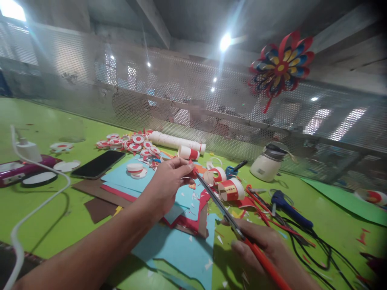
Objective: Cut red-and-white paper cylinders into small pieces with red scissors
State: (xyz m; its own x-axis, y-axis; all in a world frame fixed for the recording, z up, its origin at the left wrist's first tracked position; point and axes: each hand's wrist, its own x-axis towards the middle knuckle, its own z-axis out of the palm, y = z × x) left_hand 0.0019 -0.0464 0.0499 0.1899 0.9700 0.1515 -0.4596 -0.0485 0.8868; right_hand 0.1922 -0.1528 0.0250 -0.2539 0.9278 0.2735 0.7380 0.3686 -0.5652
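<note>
Green bench (45, 209) top holds everything, and going from the left there is a white charger (28, 151) with its cord, then a black phone (98, 164) at about ten o'clock from the left hand (167, 181). That hand has its fingers pressed together, pinching a tiny red paper piece (192, 172) held up over the blue paper sheets (181, 245). The piece looks thin, light and bendy, so it would crease or tear easily; I think it is best held by its edge, close to the cut, just as the fingertips do. It is small and red, and I cannot see its full shape. The scissors (223, 211) touch it with their blade tips. The right hand (266, 245), at five o'clock from the piece, is closed around the red handles. Red and white paper rings (231, 189) lie at two o'clock from that hand, with a white pot (267, 163) farther back.
</note>
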